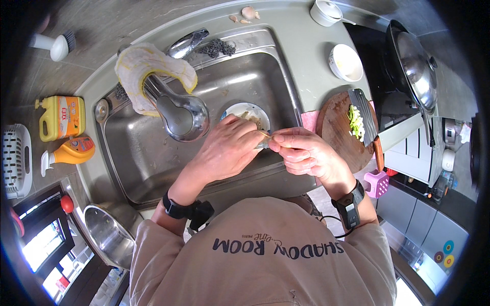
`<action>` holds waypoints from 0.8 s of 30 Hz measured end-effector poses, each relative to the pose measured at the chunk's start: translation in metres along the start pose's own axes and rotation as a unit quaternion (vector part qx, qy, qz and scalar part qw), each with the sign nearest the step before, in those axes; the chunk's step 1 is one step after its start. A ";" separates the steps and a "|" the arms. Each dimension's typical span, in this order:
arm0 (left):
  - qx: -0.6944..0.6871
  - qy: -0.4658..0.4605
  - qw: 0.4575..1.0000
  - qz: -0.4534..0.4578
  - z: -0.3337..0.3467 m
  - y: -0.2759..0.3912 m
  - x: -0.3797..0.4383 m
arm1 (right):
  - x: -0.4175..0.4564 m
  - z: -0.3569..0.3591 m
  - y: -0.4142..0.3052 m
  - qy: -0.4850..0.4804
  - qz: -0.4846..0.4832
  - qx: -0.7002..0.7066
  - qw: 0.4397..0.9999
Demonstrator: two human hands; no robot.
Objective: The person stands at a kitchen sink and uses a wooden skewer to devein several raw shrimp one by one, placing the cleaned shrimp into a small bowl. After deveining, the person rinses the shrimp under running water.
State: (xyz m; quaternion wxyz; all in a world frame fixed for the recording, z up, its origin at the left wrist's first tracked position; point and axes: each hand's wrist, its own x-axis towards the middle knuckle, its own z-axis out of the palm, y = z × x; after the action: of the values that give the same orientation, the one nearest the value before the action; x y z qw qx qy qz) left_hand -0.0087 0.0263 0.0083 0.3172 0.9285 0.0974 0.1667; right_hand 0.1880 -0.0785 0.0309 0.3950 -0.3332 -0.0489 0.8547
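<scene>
My left hand [229, 149] and my right hand [304, 151] meet over the front right part of the stainless steel sink [153, 164]. Between their fingertips is a small piece of food with a thin yellowish strand [265, 134]; both hands pinch it. Fingers cover most of it, so its kind cannot be told. Just beyond the hands, a patterned white bowl [262, 111] rests in the sink. Brownish wet pieces of food [249, 116] lie in it, partly hidden by my left hand.
The faucet [176, 118], draped with a cloth [136, 70], juts over the sink. At right, a round wooden cutting board [333, 130] carries a cleaver [363, 118] and chopped scallion [356, 123]. A white bowl [350, 65] and lidded wok [415, 69] stand beyond. Left are yellow bottles [71, 116].
</scene>
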 end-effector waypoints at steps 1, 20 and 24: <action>-0.011 0.009 1.000 -0.006 0.001 0.001 0.000 | -0.001 0.001 0.000 0.005 -0.004 -0.003 1.000; -0.100 0.136 0.985 -0.046 0.015 0.009 0.006 | -0.013 0.024 -0.001 0.091 -0.122 -0.083 0.985; -0.120 0.131 0.982 -0.070 0.014 0.010 0.007 | -0.015 0.025 -0.003 0.103 -0.140 -0.100 0.980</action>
State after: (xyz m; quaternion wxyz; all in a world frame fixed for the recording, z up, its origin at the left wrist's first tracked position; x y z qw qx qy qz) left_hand 0.0035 0.0123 0.0061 0.4219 0.8446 0.1824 0.2744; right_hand 0.1813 -0.0825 0.0590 0.4779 -0.4474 -0.1396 0.7429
